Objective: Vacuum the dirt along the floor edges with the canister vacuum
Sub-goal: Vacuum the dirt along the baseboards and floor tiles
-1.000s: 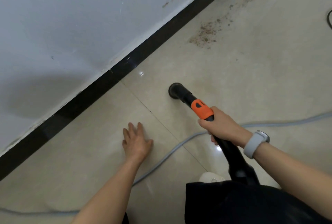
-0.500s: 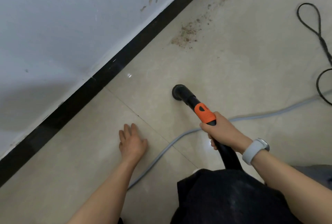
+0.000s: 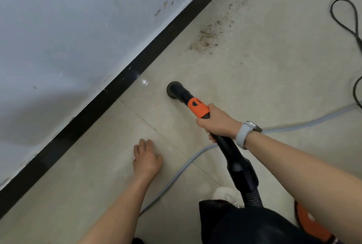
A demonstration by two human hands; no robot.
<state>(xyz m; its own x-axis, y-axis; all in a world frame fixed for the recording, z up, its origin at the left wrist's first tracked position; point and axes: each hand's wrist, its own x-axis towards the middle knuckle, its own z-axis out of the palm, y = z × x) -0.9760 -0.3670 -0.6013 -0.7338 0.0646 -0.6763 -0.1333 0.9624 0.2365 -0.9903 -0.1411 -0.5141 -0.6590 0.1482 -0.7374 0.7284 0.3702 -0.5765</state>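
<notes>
One black plastic vacuum wand (image 3: pixel 231 145), orange collar, round nozzle (image 3: pixel 173 89) on glossy beige tile floor (image 3: pixel 254 79) near black baseboard (image 3: pixel 121 85); right hand (image 3: pixel 217 124) fingers wrapped round it. Left hand (image 3: pixel 147 157) flat on floor, fingers relaxed. Granular brown dirt (image 3: pixel 207 38) well beyond nozzle.

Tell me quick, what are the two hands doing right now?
Left hand: open, holding nothing, resting on the floor.
Right hand: closed around the vacuum handle, holding it.

Bare forearms, a pale wristwatch (image 3: pixel 243 133), black clothing (image 3: pixel 254 226).
</notes>
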